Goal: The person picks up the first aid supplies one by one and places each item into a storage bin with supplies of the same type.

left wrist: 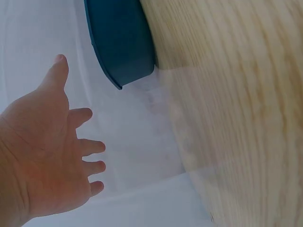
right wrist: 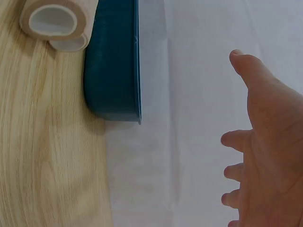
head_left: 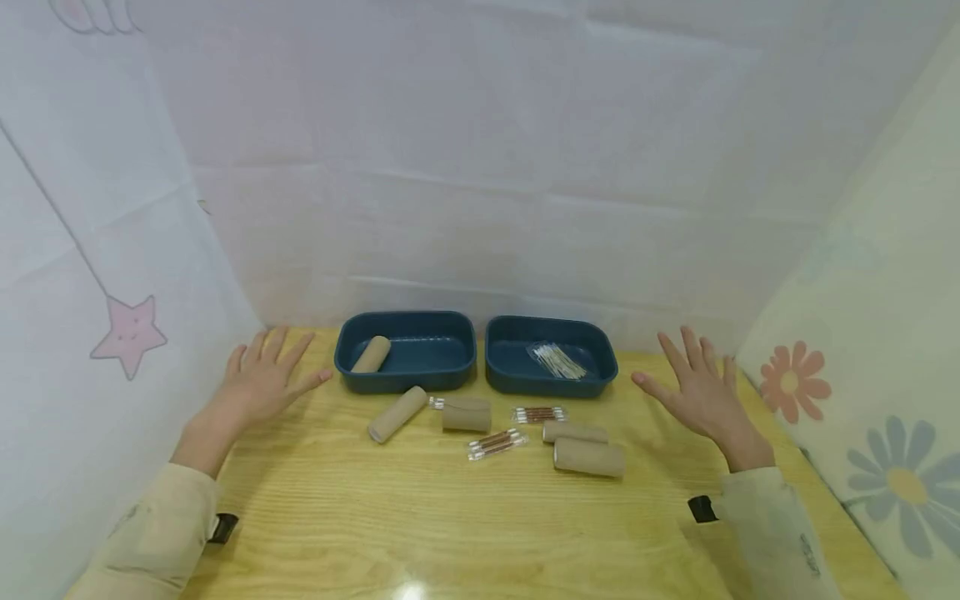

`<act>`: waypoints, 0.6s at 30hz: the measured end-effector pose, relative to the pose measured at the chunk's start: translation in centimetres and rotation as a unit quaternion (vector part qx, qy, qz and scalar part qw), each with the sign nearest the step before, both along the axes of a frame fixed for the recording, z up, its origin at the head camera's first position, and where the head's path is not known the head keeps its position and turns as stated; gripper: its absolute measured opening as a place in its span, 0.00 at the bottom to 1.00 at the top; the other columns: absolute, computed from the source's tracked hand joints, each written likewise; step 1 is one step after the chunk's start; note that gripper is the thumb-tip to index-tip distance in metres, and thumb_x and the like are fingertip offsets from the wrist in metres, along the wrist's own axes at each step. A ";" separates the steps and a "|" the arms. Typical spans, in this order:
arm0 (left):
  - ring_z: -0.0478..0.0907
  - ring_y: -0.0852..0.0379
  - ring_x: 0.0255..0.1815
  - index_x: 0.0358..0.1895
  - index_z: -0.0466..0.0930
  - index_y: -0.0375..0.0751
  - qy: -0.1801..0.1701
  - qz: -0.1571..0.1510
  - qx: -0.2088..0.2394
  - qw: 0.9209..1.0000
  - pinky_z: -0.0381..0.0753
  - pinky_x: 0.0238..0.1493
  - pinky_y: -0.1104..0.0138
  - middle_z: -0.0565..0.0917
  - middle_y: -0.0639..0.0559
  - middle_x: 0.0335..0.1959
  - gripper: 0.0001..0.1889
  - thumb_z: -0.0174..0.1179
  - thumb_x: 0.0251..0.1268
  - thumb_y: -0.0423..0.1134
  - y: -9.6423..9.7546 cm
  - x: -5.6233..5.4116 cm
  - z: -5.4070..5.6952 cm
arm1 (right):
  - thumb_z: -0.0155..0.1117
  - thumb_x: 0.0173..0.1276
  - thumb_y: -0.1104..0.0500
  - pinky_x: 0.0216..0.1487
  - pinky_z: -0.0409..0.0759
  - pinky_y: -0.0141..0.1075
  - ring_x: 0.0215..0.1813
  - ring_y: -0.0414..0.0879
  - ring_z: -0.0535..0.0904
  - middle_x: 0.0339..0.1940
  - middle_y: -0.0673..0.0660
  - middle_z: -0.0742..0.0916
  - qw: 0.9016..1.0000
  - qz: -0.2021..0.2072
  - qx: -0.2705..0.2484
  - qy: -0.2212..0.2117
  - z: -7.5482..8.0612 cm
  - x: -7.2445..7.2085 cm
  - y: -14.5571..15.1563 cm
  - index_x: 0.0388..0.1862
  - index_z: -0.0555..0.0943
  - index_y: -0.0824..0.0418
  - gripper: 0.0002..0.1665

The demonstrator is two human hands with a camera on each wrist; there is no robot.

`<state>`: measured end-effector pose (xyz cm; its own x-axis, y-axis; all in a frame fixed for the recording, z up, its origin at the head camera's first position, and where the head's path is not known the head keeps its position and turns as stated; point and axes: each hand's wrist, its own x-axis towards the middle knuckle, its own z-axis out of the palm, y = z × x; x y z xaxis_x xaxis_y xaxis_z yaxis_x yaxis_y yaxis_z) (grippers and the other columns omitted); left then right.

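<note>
My left hand (head_left: pixel 258 385) hovers with fingers spread beside the left blue bin (head_left: pixel 408 383), holding nothing. The right hand (head_left: pixel 697 390), also spread and holding nothing, is to the right of the right blue bin (head_left: pixel 551 386). A brown cardboard tube (head_left: pixel 372 355) leans inside the left bin. In the right bin lies a clear packet of pale cotton swabs (head_left: pixel 557 362). Several more tubes lie in front of the bins, among them one tilted tube (head_left: pixel 398 414) and a pair at right with the nearer tube (head_left: pixel 588 457). Between them are small packets of brown-stemmed swabs (head_left: pixel 498 443).
The wooden table (head_left: pixel 405 517) runs up to a pale cloth backdrop (head_left: pixel 480 225) behind the bins. Printed cloth walls stand at both sides, with a pink star (head_left: pixel 129 333) on the left and flowers (head_left: pixel 789 381) on the right.
</note>
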<state>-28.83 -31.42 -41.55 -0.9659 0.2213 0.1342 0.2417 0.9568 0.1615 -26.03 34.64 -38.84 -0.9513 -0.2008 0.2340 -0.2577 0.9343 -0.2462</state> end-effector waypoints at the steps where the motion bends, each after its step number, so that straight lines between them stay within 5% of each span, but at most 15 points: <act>1: 0.36 0.22 0.76 0.84 0.45 0.41 0.003 0.000 0.003 1.000 0.35 0.66 0.27 0.41 0.24 0.79 0.49 0.44 0.73 0.73 0.0 0.0 0.0 | 0.54 0.74 0.30 0.65 0.33 0.77 0.78 0.76 0.38 0.83 0.67 0.42 1.000 0.002 -0.002 0.002 0.2 0.0 -0.1 0.86 0.46 0.56 0.55; 9: 0.42 0.21 0.75 0.84 0.43 0.43 0.023 -0.002 0.030 0.999 0.40 0.65 0.26 0.46 0.26 0.79 0.47 0.43 0.75 0.71 -0.1 -0.4 -0.2 | 0.57 0.72 0.29 0.60 0.66 0.70 0.71 0.70 0.65 0.76 0.67 0.67 0.999 0.001 -0.051 -0.006 1.1 0.3 -1.5 0.82 0.60 0.58 0.52; 13: 0.51 0.18 0.71 0.84 0.44 0.42 0.029 0.017 0.048 0.998 0.50 0.59 0.24 0.54 0.25 0.76 0.45 0.39 0.78 0.69 -0.1 -0.6 -0.6 | 0.59 0.71 0.29 0.54 0.74 0.64 0.61 0.62 0.77 0.62 0.61 0.82 0.998 0.015 -0.059 -0.002 1.1 0.6 -3.0 0.76 0.71 0.57 0.45; 18: 0.55 0.19 0.69 0.84 0.42 0.40 0.003 0.020 0.088 0.996 0.55 0.54 0.22 0.57 0.23 0.74 0.43 0.33 0.80 0.68 -0.1 -1.1 -0.9 | 0.63 0.73 0.36 0.48 0.79 0.55 0.47 0.52 0.82 0.45 0.52 0.87 0.995 0.072 -0.054 0.035 0.9 0.6 -4.2 0.63 0.82 0.58 0.32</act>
<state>-29.98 -31.56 -42.41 -0.9726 0.1544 0.1738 0.2049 0.9226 0.3268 -25.44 30.39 -37.96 -0.8949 -0.3041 0.3266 -0.4072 0.8557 -0.3193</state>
